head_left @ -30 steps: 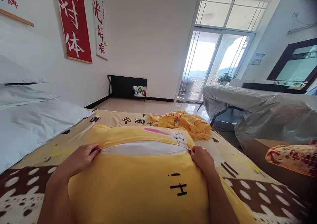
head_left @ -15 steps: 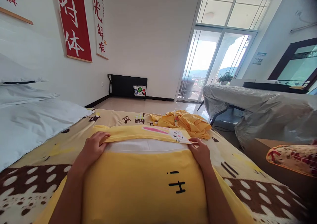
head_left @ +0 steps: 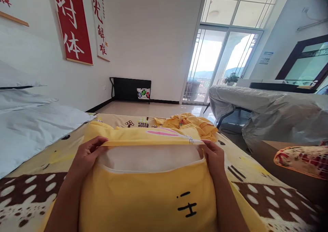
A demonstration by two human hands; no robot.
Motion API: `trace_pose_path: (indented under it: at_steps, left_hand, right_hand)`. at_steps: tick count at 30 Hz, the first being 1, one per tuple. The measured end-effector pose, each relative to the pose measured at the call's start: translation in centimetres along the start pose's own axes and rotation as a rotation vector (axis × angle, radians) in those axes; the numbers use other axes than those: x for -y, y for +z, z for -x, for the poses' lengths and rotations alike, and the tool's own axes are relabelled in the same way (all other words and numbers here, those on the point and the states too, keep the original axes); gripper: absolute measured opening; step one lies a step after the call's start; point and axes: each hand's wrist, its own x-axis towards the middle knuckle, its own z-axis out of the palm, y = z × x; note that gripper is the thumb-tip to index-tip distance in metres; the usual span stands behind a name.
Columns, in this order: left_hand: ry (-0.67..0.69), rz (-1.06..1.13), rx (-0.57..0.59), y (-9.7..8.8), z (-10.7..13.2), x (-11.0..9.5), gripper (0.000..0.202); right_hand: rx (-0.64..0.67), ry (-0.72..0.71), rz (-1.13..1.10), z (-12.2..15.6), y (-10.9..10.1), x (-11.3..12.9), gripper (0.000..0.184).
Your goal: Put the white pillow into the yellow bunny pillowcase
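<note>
A yellow pillowcase (head_left: 143, 194) with black marks and a pink rabbit print lies on the bed in front of me, with a white pillow (head_left: 148, 158) showing through its open end. My left hand (head_left: 85, 155) pinches the left corner of the opening's far flap. My right hand (head_left: 214, 155) grips the right corner of the same flap. Both hands hold the flap lifted, so the opening gapes over the white pillow.
The bed has a patterned yellow and brown blanket (head_left: 256, 191). A crumpled yellow cloth (head_left: 191, 122) lies beyond the pillow. White bedding (head_left: 33, 129) is piled at the left. A grey-covered table (head_left: 269, 108) stands right, and a floral cushion (head_left: 302, 160) lies on a low surface.
Both hands have lifted the flap of the pillowcase and pulled the opening wider. More of the white pillow shows now. The view tilted slightly down.
</note>
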Motion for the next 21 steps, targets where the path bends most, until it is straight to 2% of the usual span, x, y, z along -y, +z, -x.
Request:
trace_pose_path:
  at_steps: [2, 4, 8, 11, 15, 21]
  left_hand:
    - [-0.046, -0.002, 0.207, -0.8, 0.4, -0.2, 0.032]
    - [-0.063, -0.054, 0.378, -1.5, 0.5, 0.0, 0.03]
    - [-0.037, -0.133, 0.523, -2.1, 0.3, 0.5, 0.028]
    - [-0.049, -0.13, 0.556, -1.9, 0.3, 0.6, 0.029]
    - [-0.124, -0.094, 0.545, -1.1, 0.1, 0.6, 0.028]
    - [-0.228, -0.028, 0.507, 0.1, -0.3, 0.8, 0.036]
  right_hand:
    - [0.002, 0.02, -0.07, 0.0, -0.2, 0.2, 0.018]
    - [0.073, 0.034, -0.031, 0.1, -0.3, 0.3, 0.016]
    - [0.335, 0.046, 0.212, 0.4, -0.2, 0.5, 0.021]
    - [0.415, 0.016, 0.345, 0.5, -0.1, 0.7, 0.035]
    - [0.447, 0.044, 0.355, 0.5, 0.1, 1.0, 0.038]
    - [0.372, 0.19, 0.322, 0.6, 0.5, 0.9, 0.034]
